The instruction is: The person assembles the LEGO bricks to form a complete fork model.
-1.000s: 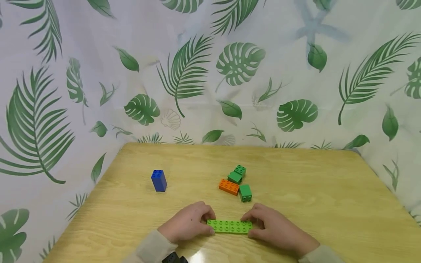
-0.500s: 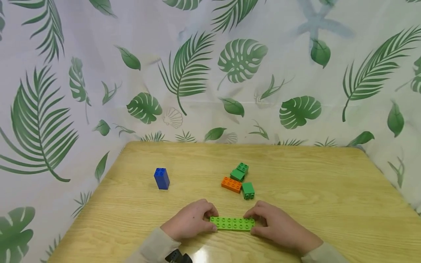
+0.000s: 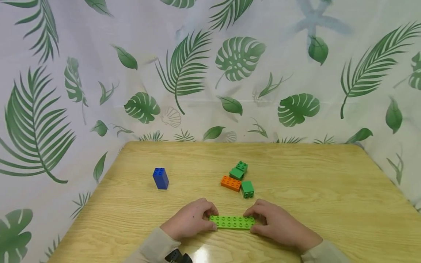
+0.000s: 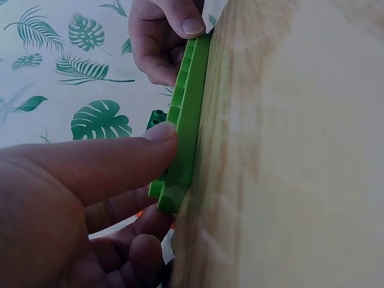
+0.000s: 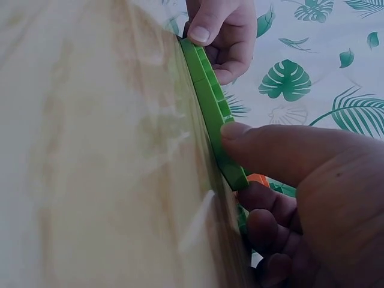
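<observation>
Two lime-green toy bricks (image 3: 227,222) lie end to end on the table, forming one long low bar with studs on top. My left hand (image 3: 193,220) pinches the bar's left end between thumb and fingers. At the right end, my right hand (image 3: 275,225) pinches it the same way. The left wrist view shows the left thumb on the near side of the green bar (image 4: 191,114). In the right wrist view the right thumb presses the near side of the bar (image 5: 210,108), which lies flat along the tabletop.
Beyond the hands lie an orange brick (image 3: 231,183), a green brick (image 3: 247,189) on its side and more green bricks (image 3: 239,170) close together. A tall blue brick stack (image 3: 160,179) stands at the left. A leaf-printed cloth (image 3: 204,73) hangs behind the wooden table (image 3: 312,175).
The head view has shifted slightly. Both hands keep hold of the ends of the lime-green bricks, and the other bricks have stayed in place.
</observation>
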Demonstrator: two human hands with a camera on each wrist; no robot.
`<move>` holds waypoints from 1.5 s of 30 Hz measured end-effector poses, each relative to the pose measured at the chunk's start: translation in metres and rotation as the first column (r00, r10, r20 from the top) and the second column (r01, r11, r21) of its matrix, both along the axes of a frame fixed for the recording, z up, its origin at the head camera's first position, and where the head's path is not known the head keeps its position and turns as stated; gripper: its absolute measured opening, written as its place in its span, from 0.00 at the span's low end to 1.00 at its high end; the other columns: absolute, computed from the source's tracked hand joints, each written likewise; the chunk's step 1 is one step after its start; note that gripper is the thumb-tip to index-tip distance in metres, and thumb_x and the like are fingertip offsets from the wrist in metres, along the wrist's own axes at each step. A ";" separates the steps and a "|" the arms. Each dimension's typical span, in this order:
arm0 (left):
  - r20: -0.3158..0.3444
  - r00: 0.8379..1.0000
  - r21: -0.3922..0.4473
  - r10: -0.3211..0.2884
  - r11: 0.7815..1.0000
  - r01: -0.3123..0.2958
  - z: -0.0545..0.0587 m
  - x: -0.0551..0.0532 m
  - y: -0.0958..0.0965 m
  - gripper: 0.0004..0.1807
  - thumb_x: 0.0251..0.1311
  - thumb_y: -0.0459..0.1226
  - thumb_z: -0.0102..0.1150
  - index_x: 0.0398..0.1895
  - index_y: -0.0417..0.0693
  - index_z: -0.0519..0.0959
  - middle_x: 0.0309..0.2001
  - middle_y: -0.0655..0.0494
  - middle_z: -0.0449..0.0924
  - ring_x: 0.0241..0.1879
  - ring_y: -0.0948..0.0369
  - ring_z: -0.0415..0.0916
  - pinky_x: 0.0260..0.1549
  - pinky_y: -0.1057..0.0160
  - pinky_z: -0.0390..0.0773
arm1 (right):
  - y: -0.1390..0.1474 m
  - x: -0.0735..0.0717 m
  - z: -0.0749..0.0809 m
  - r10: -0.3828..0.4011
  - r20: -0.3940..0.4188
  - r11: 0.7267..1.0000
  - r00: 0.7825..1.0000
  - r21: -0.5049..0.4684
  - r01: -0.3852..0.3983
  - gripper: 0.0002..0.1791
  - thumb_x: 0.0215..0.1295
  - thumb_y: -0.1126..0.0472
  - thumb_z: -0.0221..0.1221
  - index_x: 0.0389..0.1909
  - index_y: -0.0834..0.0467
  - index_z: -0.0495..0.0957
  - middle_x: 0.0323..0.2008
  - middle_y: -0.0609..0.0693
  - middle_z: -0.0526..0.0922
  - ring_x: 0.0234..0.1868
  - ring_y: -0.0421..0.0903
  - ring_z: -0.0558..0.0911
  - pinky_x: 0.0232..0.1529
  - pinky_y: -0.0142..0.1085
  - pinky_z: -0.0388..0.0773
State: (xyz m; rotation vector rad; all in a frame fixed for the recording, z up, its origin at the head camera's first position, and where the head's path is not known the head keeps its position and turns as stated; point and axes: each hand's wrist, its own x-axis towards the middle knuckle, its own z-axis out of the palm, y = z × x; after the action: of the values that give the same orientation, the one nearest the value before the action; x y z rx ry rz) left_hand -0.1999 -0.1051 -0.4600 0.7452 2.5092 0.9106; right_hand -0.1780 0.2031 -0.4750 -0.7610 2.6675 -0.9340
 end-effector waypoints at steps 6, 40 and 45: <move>0.019 1.000 0.009 0.017 1.000 -0.017 0.001 -0.001 -0.002 0.16 0.59 0.47 0.73 0.48 0.57 0.83 0.38 0.66 0.74 0.37 0.66 0.72 0.41 0.63 0.74 | -0.002 -0.001 0.003 0.000 0.002 1.000 1.000 -0.020 0.000 0.18 0.65 0.39 0.65 0.53 0.36 0.80 0.43 0.34 0.75 0.38 0.37 0.73 0.39 0.34 0.72; 0.227 0.969 0.222 0.100 0.963 -0.152 -0.010 -0.009 -0.015 0.09 0.66 0.45 0.65 0.46 0.57 0.82 0.42 0.64 0.80 0.42 0.60 0.75 0.42 0.57 0.74 | -0.017 -0.067 0.011 -0.160 -0.087 0.980 0.983 0.109 0.169 0.29 0.64 0.56 0.69 0.66 0.49 0.76 0.49 0.44 0.72 0.35 0.42 0.72 0.39 0.42 0.72; 0.222 0.970 0.223 0.096 0.964 -0.147 -0.009 -0.012 -0.015 0.08 0.67 0.45 0.65 0.47 0.58 0.82 0.43 0.64 0.80 0.42 0.60 0.76 0.42 0.58 0.75 | -0.015 -0.073 0.009 -0.148 -0.106 0.977 0.983 0.139 0.162 0.25 0.63 0.54 0.70 0.61 0.53 0.79 0.47 0.43 0.74 0.38 0.40 0.72 0.43 0.41 0.74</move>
State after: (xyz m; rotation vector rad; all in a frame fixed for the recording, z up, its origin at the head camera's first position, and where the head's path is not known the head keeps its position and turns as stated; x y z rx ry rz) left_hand -0.2116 -0.1203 -0.4687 0.5342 2.3052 1.2805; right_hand -0.2511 0.1884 -0.4655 -0.5858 2.8749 -0.7405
